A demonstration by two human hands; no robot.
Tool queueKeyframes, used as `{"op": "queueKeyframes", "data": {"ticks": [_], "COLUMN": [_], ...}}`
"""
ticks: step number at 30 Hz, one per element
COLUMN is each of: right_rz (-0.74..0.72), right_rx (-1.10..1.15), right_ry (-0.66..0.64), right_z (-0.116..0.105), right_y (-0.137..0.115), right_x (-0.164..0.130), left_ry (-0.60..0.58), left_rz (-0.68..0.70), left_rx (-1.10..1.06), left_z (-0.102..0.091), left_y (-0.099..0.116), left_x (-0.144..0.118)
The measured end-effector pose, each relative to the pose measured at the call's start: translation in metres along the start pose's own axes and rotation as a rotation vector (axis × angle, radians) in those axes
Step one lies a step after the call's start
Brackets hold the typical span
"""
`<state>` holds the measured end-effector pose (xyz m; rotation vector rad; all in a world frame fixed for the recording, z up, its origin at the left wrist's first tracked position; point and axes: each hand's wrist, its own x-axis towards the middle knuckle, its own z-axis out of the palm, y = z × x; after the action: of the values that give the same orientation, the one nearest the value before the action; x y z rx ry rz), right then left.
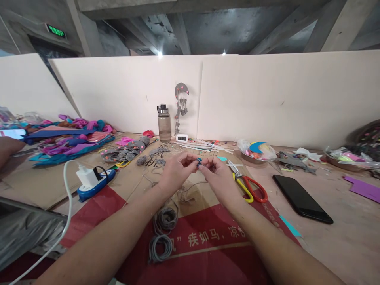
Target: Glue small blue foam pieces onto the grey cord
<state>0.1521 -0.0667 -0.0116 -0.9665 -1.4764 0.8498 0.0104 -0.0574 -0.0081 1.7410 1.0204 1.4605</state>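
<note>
In the middle of the view my left hand (175, 171) and my right hand (221, 180) meet with fingertips closed. Between them they pinch a small dark teal-blue piece (199, 161), mostly covered by the fingers, so its kind is unclear. Loose grey yarn (187, 196) lies on the cardboard beneath the hands. Closer to me are a coil of grey yarn (165, 219) and, below it, a grey yarn ring (160, 248). Just right of my right hand rest scissors (257, 189) with red and yellow handles, blades apart.
A black phone (302, 198) lies at right. Behind stand a water bottle (164, 126) and a small white clock (182, 137). At left are a blue power strip (96, 185) with a white charger and a pile of colored felt (73, 140). Another person's hand (10, 146) shows far left.
</note>
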Motion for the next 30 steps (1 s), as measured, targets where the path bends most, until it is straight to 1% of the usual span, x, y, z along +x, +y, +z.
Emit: {"op": "queueKeyframes", "data": {"ticks": [3,9,18,23,30], "right_rz": [-0.040,-0.054,-0.101,-0.113,-0.135], "right_rx": [-0.051,-0.098,-0.171,-0.207,-0.260], "right_ry": [0.027,0.067,0.047,0.014,0.020], "right_z": [-0.002,-0.007,-0.007,-0.008,-0.009], "right_y": [-0.001,0.004,-0.002,-0.005,-0.008], "right_x": [0.001,0.003,-0.001,-0.003,-0.005], "left_ry": [-0.014,-0.020,0.006,-0.001,-0.016], "left_rz": [-0.009,0.001,-0.001,-0.006,-0.001], "left_rx": [-0.028,-0.016,0.019,0.024,0.017], "left_z": [0.000,-0.002,-0.002,-0.002,-0.002], "left_y": [0.003,0.006,0.006,0.008,0.006], "left_x": [0.000,0.000,-0.001,-0.002,-0.002]}}
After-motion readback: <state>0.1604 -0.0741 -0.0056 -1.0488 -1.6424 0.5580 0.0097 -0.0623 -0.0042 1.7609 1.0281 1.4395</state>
